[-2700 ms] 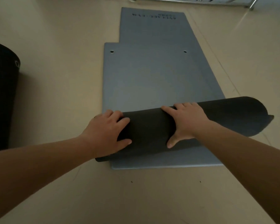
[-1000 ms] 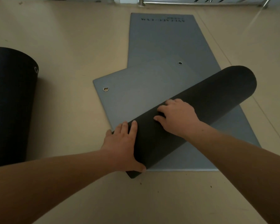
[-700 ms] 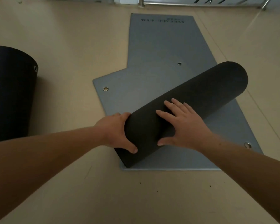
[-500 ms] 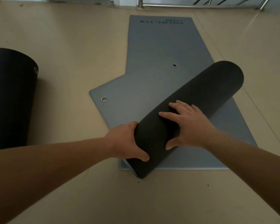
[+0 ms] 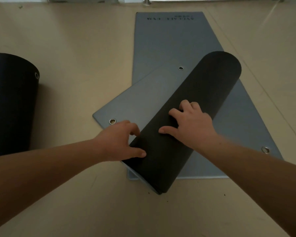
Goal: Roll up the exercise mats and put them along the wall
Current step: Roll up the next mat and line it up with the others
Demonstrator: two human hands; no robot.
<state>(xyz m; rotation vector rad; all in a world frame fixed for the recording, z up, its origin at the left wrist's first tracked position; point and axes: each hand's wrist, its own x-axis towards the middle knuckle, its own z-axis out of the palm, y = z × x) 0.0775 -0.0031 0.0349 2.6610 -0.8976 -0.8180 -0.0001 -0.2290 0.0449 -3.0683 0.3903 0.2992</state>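
Grey mat: a top mat (image 5: 143, 100) is seen partly rolled, its dark roll (image 5: 191, 117) lying slantwise across a second flat mat (image 5: 169, 43) beneath it; a flat stretch with a metal eyelet (image 5: 112, 121) is left unrolled on the left side.
Done so far: one black rolled mat (image 5: 10, 103) is seen lying at the left edge of view (whether it is at the wall cannot be told).
Left to do: by judgement, the rest of the top mat is to be rolled, then the lower mat, and the rolls carried to the wall.
Left hand (image 5: 120, 142): spread open, its thumb laid on the near end of the roll; nothing is gripped.
Right hand (image 5: 190, 127): laid palm-down on top of the roll, fingers curled loosely, pressing rather than clasping.
Edges: the roll's near end overhangs the lower mat's near edge onto the floor (image 5: 75, 40).
Open room: bare floor is seen on every side; a rail base (image 5: 147, 1) stands at the far end.
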